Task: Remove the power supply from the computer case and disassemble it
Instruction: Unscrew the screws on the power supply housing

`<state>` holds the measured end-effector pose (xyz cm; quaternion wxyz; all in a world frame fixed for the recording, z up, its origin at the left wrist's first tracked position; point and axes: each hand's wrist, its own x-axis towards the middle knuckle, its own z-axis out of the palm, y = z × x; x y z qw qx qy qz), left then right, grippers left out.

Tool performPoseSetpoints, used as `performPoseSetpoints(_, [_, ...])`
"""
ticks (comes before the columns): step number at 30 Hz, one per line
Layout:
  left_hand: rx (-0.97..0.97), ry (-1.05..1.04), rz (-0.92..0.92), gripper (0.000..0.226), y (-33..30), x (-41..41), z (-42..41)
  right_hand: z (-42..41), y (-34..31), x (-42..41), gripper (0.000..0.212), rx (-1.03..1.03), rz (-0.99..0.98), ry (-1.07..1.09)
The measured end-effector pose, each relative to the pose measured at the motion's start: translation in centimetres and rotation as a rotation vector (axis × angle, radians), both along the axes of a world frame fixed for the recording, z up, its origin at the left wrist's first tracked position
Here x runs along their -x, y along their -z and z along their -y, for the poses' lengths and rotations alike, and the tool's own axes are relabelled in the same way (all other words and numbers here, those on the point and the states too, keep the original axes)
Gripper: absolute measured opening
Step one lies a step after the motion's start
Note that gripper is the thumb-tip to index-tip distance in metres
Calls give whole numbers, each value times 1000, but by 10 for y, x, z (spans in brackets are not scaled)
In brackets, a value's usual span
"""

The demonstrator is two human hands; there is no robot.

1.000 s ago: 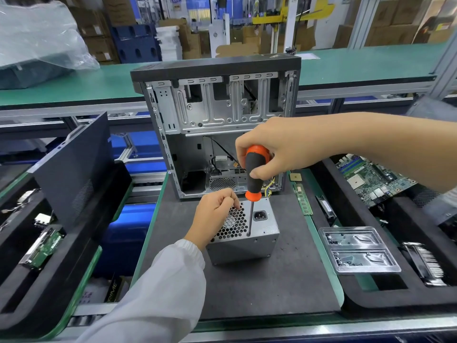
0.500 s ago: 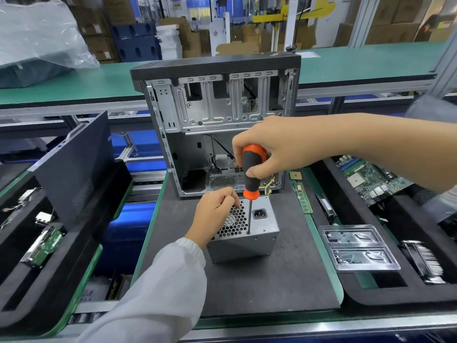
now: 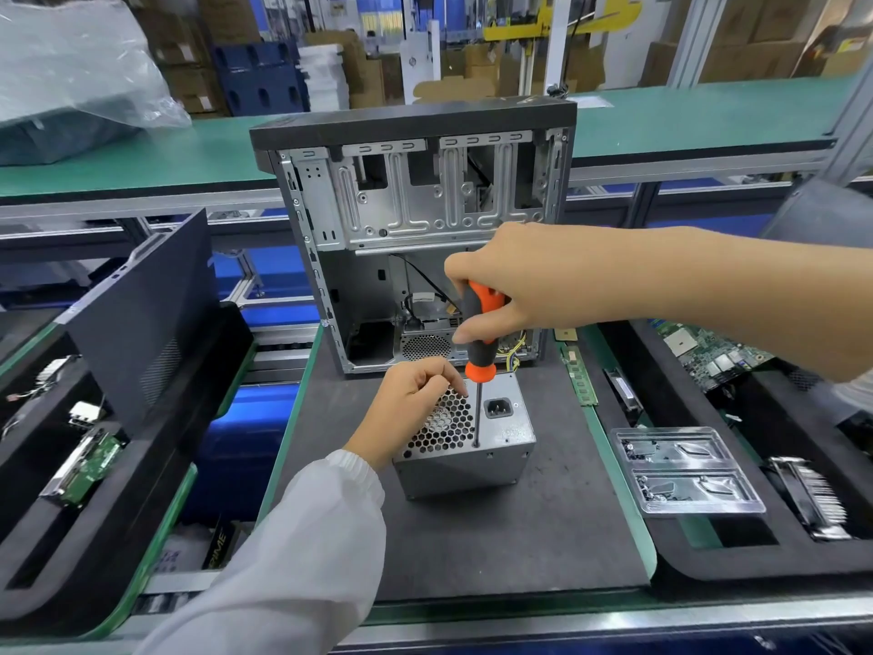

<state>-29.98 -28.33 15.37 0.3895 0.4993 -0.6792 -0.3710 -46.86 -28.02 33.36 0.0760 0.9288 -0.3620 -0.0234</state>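
While your right hand [image 3: 508,281] wraps its curled fingers round the orange-and-black screwdriver [image 3: 478,342], the tool's long axis stands near upright, tip down on the top face of the grey metal power supply box [image 3: 472,442]. Tip contact falls just right of the honeycomb vent, left of the power socket; any screw there is too small to make out. Your left hand [image 3: 411,408] rests on the box's left top edge, fingers curled together over the vent; what they pinch, if anything, cannot be told. Box sits on the dark work mat [image 3: 496,536], just in front of the open black computer case [image 3: 415,229], socket face upward.
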Motion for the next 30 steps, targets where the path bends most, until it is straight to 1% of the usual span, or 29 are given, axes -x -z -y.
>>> performPoseSetpoints(2, [-12,56,-18,36,-2,-3,-1,-4,-1,-1,47,52,-42,-13])
performPoseSetpoints(6, [-14,112,-49,35,-3,-4,-6,-16,-1,-8,61,283,-148,-15])
performPoseSetpoints(10, [-100,111,-164,26,0,-2,-9,-28,4,-16,63,398,-112,-21])
performPoseSetpoints(12, [-150,165,-203,31,1,-4,-11,-31,4,-18,63,396,-109,-23])
performPoseSetpoints(13, [-154,216,-195,29,1,-5,-11,-30,4,-18,60,369,-117,-26])
performPoseSetpoints(15, [-139,318,-135,25,-2,-8,-12,-25,1,-14,46,252,-130,-35])
performPoseSetpoints(17, [-141,392,-74,24,-5,-12,-10,-20,-5,-9,36,63,-131,-61])
performPoseSetpoints(19, [-163,457,-60,23,-7,-15,-8,-18,-10,-7,25,-121,-127,-99])
performPoseSetpoints(21, [-190,490,-49,22,-7,-16,-7,-17,-12,-7,16,-233,-132,-129])
performPoseSetpoints(22, [-198,495,-50,19,-6,-16,-7,-17,-12,-7,16,-263,-131,-148])
performPoseSetpoints(25, [-207,483,-92,7,-5,-10,-8,-20,-14,-10,25,-327,-118,-211])
performPoseSetpoints(28, [-164,437,-124,9,-2,-5,-9,-22,-19,-10,21,-369,-126,-175])
performPoseSetpoints(29, [-156,439,-141,6,-2,-5,-10,-23,-20,-10,25,-372,-122,-134])
performPoseSetpoints(30, [-141,450,-161,9,-1,-5,-10,-23,-19,-10,40,-353,-114,-82])
